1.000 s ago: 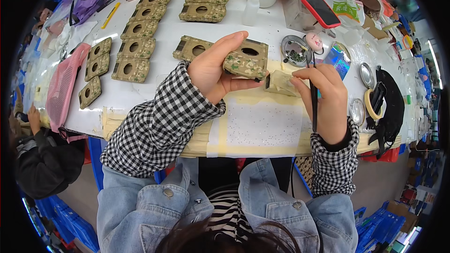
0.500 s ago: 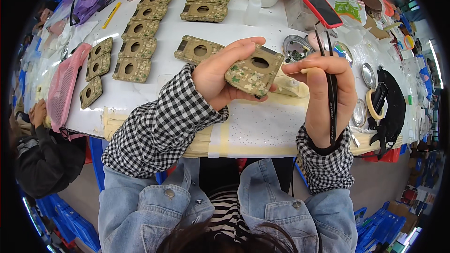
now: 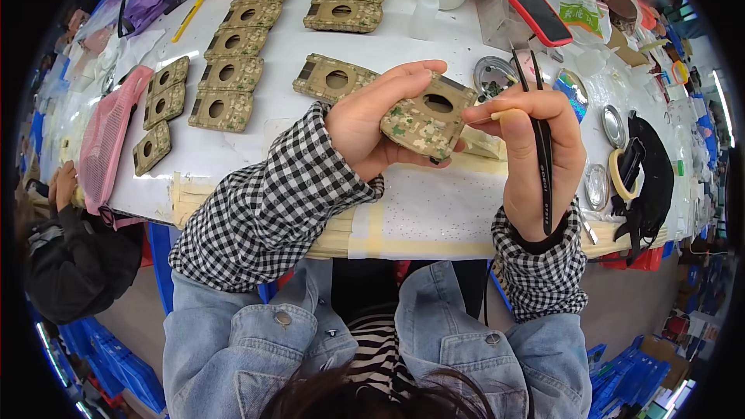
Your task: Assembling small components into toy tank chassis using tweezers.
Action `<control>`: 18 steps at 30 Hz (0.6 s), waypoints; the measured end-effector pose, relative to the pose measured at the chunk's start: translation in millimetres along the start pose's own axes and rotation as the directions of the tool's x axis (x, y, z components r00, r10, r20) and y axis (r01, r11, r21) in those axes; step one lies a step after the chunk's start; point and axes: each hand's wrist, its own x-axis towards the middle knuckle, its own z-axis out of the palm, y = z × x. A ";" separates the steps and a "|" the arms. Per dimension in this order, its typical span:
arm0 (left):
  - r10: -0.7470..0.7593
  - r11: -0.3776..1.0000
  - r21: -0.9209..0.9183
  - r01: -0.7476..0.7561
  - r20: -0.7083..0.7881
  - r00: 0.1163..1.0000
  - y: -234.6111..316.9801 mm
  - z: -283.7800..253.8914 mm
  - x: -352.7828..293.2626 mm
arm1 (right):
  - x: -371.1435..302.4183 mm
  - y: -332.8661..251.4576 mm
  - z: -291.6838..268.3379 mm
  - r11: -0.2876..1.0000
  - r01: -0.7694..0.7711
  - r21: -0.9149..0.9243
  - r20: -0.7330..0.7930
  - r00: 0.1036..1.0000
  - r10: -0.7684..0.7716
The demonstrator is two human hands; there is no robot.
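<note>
The white work table [image 3: 310, 120] lay in front of you, carrying rows of finished camouflage cases [image 3: 233, 70] along its far left, a pink mesh pouch [image 3: 105, 140] at the left edge, and a cluster of small round metal tins [image 3: 490, 76] and a roll of tape [image 3: 617, 171] to the right. You held the camouflage case [image 3: 423, 120] raised above the table, near its front edge, tilted with its circular cut-out facing up. Your left hand [image 3: 369, 120] was closed around the case's left end, fingers over the top face and thumb beneath. Judged by its flat, boxy form, the case was likely light and fairly stiff, with a fabric-like surface offering good friction; the outer edges were the sound place to grip, clear of the cut-out. Your right hand [image 3: 535, 147] was just beside the case's right edge, closed on black tweezers [image 3: 541, 147] that ran along the palm with the tips pointing away from you, while thumb and forefinger pinched a small pale piece [image 3: 508, 115] touching or nearly touching the case. That piece was too small to identify; it appeared delicate.
</note>
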 end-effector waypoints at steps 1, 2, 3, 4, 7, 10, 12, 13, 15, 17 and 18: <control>-0.001 1.000 -0.001 0.001 0.001 1.000 0.0 -0.2 0.1 | -0.1 -0.2 0.5 1.000 -0.003 0.005 -0.001 1.000 0.003; -0.001 1.000 -0.002 0.001 0.001 1.000 0.0 -0.4 0.2 | -0.2 -0.4 0.9 1.000 -0.007 0.009 -0.003 1.000 0.007; -0.002 1.000 -0.002 0.002 0.001 1.000 0.0 -0.3 0.2 | -0.2 -0.5 1.2 1.000 -0.010 0.013 -0.004 1.000 0.010; -0.003 1.000 -0.003 0.003 0.000 1.000 0.2 -0.1 0.0 | 0.0 -0.7 1.2 1.000 -0.010 0.009 -0.001 1.000 0.010; -0.003 1.000 -0.002 0.003 0.001 1.000 0.2 -0.3 -0.2 | 0.4 -0.7 0.8 1.000 -0.009 0.001 0.007 1.000 0.009; -0.001 1.000 0.000 0.001 0.001 1.000 0.5 -0.3 -0.3 | 0.7 0.2 0.2 1.000 -0.001 -0.007 0.014 1.000 0.001; 0.000 1.000 0.004 0.000 -0.002 1.000 0.6 -0.3 -0.4 | 1.0 0.9 -0.6 1.000 0.010 -0.030 0.021 1.000 -0.009; -0.001 1.000 0.005 0.001 -0.005 1.000 0.5 -0.2 -0.4 | 0.9 0.8 -0.9 1.000 0.001 -0.015 0.019 1.000 -0.001; 0.006 1.000 0.009 -0.006 -0.001 1.000 0.2 -0.5 -0.3 | 0.2 0.1 -1.2 1.000 -0.016 0.016 0.015 1.000 0.016; 0.020 1.000 0.011 -0.020 0.011 1.000 -0.7 -1.6 -0.1 | -1.8 -4.0 -1.7 0.994 -0.055 0.095 -0.079 0.995 0.062; 0.030 0.999 0.011 -0.030 -0.003 1.000 -0.5 -1.8 -0.2 | -2.5 -5.2 -2.1 0.988 -0.071 0.135 -0.124 0.988 0.088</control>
